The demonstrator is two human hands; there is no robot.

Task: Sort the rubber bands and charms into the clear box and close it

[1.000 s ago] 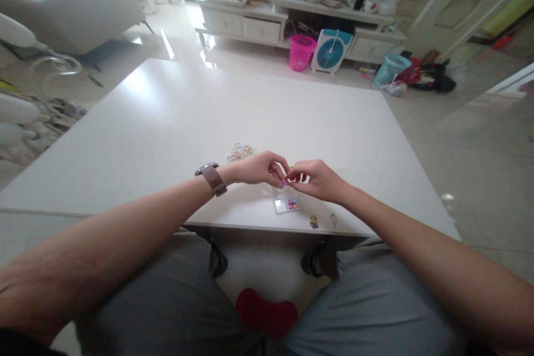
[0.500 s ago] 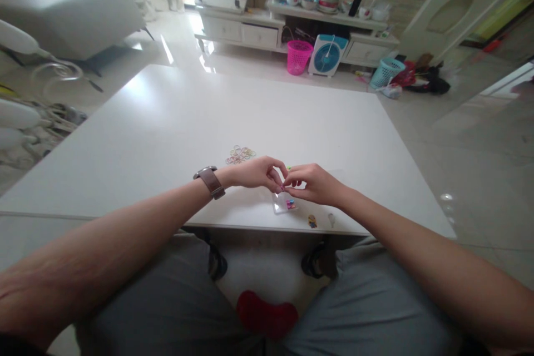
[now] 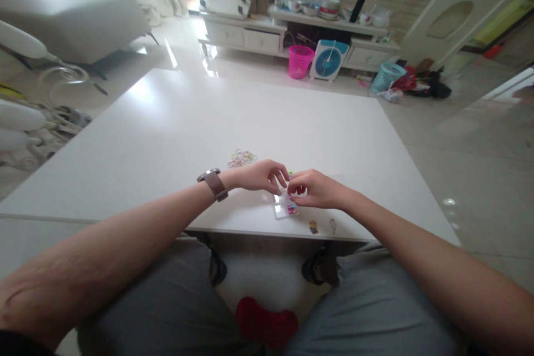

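On a white table [image 3: 200, 117], close to the near edge, a small clear box [image 3: 280, 214], partly covered from above by both hands. Left hand [image 3: 266, 176] at the far left corner of the box, back uppermost, fingers bent, thumb and fingertips apart: released, as far as visible. Right hand [image 3: 316, 189] over the right side of the box, fingers curled inward, thumb below and close to the index finger. Pink spot at those tips; cannot tell whether grasping a bead or only reaching in over one.

Inside the box, near the right, pink, purple and blue beads [image 3: 291, 209] in a cluster. Just past the right fingertips, something green [image 3: 291, 173], too small to make out. Behind the left wrist, a loose heap of thin coloured bands [image 3: 238, 159]; around that wrist, a brown-strapped watch [image 3: 214, 182]. To the right of the box, near the table edge, a yellow-and-blue figure [image 3: 313, 227], and just beside it a pale trinket [image 3: 332, 226].

Beyond the table, on the floor, a pink basket [image 3: 300, 61] next to a blue-and-white fan [image 3: 328, 60], with a teal basket [image 3: 386, 78] farther right
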